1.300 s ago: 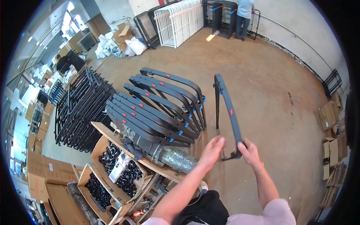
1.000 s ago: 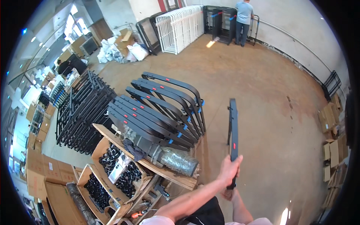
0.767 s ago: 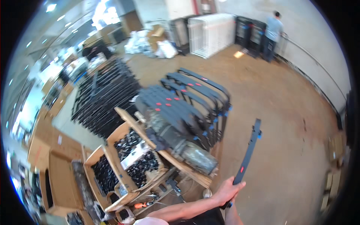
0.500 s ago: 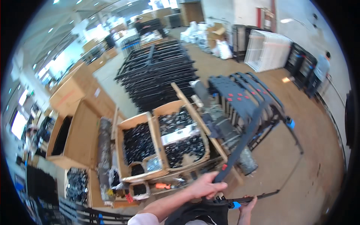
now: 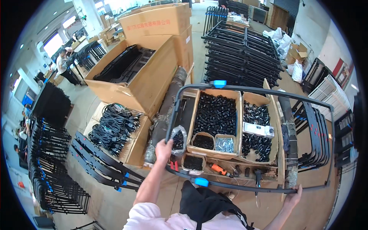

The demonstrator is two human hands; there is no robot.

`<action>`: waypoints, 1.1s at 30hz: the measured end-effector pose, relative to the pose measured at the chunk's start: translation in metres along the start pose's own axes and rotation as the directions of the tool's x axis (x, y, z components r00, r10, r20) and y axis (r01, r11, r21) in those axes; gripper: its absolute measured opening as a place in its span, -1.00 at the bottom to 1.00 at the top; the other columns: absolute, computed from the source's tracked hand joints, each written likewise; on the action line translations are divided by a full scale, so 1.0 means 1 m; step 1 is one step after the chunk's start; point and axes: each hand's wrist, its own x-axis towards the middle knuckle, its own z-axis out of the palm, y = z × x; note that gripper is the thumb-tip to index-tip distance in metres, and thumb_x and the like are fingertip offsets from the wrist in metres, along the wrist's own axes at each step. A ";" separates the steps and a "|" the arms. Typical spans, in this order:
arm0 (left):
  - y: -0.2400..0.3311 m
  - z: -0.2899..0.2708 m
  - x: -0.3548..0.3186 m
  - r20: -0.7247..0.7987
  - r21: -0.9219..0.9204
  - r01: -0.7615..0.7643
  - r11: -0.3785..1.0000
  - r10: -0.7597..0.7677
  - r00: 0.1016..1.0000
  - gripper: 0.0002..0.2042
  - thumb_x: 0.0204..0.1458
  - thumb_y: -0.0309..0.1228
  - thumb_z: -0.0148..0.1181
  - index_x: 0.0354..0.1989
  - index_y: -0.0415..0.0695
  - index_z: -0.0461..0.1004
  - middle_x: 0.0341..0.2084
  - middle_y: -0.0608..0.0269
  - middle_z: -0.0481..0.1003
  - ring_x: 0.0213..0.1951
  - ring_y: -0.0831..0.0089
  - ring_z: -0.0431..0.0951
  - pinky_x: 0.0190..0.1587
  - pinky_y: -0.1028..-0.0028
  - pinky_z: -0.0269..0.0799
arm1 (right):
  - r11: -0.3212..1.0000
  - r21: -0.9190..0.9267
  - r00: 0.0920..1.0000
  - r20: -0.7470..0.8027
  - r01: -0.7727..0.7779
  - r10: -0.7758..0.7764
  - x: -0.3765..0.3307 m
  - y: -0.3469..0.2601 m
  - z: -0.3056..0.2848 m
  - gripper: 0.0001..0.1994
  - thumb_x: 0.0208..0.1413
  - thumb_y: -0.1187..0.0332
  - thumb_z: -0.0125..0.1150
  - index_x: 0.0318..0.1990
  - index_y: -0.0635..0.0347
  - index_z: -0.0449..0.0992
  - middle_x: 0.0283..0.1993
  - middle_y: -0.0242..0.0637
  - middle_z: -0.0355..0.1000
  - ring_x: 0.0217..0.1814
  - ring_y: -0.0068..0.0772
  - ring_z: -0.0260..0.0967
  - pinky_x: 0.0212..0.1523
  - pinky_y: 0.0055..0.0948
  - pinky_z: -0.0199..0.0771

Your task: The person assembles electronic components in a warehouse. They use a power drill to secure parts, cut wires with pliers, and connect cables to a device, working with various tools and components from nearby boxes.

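The frame (image 5: 249,91) was matt black metal tubing with glossy blue plastic clips. Beneath it, the boxes (image 5: 199,115) were plain brown cardboard, holding shiny black plastic fittings (image 5: 216,115) and one crinkled clear plastic bag (image 5: 178,138).

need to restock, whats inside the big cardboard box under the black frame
Through the black frame, held by the left hand and right hand, the cardboard box shows heaped small black parts and two small tubs. What lies beneath the heap is covered.
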 end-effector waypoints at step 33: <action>-0.028 -0.031 0.050 -0.227 0.577 -0.311 0.755 0.514 0.827 -0.63 0.36 -0.32 0.16 0.18 -0.36 0.56 0.05 -0.21 0.62 0.13 -0.08 0.59 0.24 0.16 0.46 | -0.289 -0.954 0.918 -0.045 0.077 0.394 0.090 0.298 -0.044 -0.43 0.17 0.12 0.29 0.26 0.29 0.50 0.20 0.06 0.59 0.29 0.09 0.57 0.23 -0.12 0.64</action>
